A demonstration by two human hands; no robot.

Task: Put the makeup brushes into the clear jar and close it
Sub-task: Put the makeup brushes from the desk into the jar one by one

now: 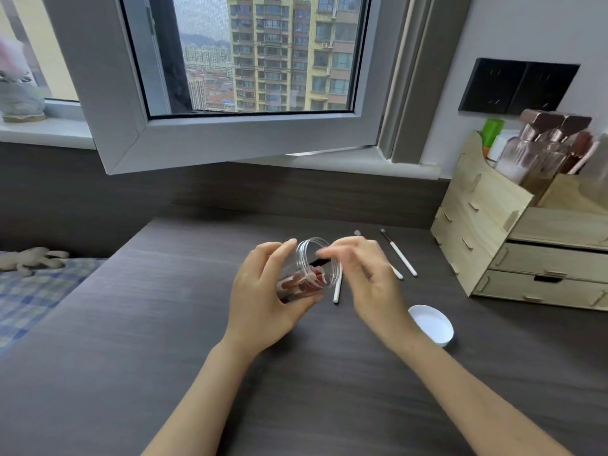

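My left hand [263, 287] grips the clear jar [316, 258], tilted with its open mouth facing up and right; reddish-brown items lie inside it. My right hand [365, 274] hovers at the jar's mouth, fingers blurred and loosely apart, with nothing visibly held. Three white-handled makeup brushes lie on the dark desk: one [337, 287] just right of the jar, one [398, 274] mostly hidden behind my right hand, one [399, 253] further right. The white lid [431, 324] lies on the desk, near my right wrist.
A wooden drawer organiser [526, 245] with bottles stands at the right. An open window sash [230, 139] overhangs the desk's back. A bed with a checked cover [33, 291] and a soft toy lies to the left.
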